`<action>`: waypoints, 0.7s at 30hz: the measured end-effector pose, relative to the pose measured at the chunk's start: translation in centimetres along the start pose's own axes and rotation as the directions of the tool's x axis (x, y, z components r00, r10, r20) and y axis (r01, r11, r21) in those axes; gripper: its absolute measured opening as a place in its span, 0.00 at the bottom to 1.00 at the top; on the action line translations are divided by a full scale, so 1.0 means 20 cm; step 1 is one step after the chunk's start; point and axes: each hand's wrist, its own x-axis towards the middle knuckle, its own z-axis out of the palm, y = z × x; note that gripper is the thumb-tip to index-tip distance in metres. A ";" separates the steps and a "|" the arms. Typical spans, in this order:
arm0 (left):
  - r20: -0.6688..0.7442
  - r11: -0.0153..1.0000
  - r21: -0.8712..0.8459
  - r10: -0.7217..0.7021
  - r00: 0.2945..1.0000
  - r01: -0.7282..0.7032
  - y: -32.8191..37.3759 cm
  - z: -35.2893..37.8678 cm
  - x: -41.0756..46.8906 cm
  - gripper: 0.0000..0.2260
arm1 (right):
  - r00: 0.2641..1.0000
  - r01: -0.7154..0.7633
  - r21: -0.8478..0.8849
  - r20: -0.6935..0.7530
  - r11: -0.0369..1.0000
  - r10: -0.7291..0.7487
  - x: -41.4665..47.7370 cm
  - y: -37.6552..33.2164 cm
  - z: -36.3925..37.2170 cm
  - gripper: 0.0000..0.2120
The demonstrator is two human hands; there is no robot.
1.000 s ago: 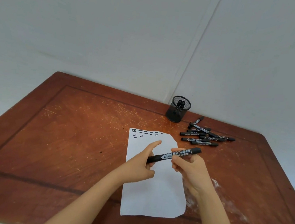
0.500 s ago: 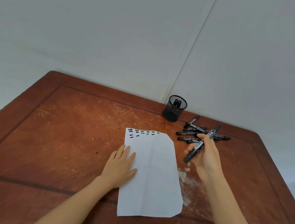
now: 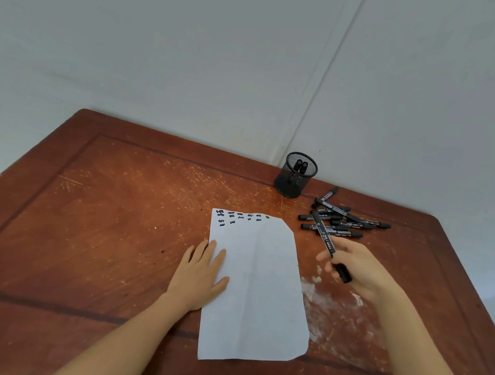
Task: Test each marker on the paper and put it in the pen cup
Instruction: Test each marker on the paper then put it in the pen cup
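A white sheet of paper (image 3: 260,281) lies on the wooden table (image 3: 98,216), with small black test marks along its top edge. My left hand (image 3: 199,274) rests flat on the paper's left edge, fingers straight. My right hand (image 3: 357,270) holds a black marker (image 3: 324,236) to the right of the paper, the marker slanting up and to the left, off the sheet. A black mesh pen cup (image 3: 295,174) stands at the back by the wall with two markers in it. A pile of several black markers (image 3: 344,223) lies right of the cup.
White walls meet in a corner just behind the pen cup. A whitish worn patch (image 3: 334,308) marks the table right of the paper. The table's right edge runs close to my right forearm.
My left hand let go of the marker and went down flat onto the paper. My right hand carried the marker to the right and turned it, so its far end now leans left.
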 end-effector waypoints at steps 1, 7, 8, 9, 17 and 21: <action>-0.007 1.000 0.007 0.001 1.000 -0.001 0.00 0.00 0.00 0.25 | 1.000 0.001 -0.013 0.004 1.000 -0.001 0.01 0.01 -0.01 0.24; -0.029 1.000 -0.012 0.000 1.000 0.000 0.00 0.01 0.01 0.25 | 0.997 0.023 -0.059 0.074 0.998 -0.019 0.01 0.00 -0.07 0.23; -0.023 1.000 -0.014 0.002 1.000 -0.003 0.00 0.01 0.01 0.25 | 0.997 0.035 -0.081 0.070 0.996 -0.030 0.02 -0.01 -0.08 0.23; -0.017 1.000 -0.017 -0.001 1.000 0.001 0.00 0.00 0.01 0.25 | 0.997 0.051 -0.112 0.057 0.992 -0.045 0.02 -0.03 -0.09 0.23; -0.045 0.997 -0.073 0.028 0.999 -0.031 0.02 -0.01 0.00 0.40 | 0.965 0.172 -0.272 -0.146 0.947 -0.218 0.23 -0.25 -0.19 0.21; -0.056 0.999 -0.031 -0.010 0.998 0.008 0.01 0.00 0.00 0.31 | 0.913 0.166 -0.385 -0.286 0.908 -0.289 0.44 -0.36 -0.19 0.16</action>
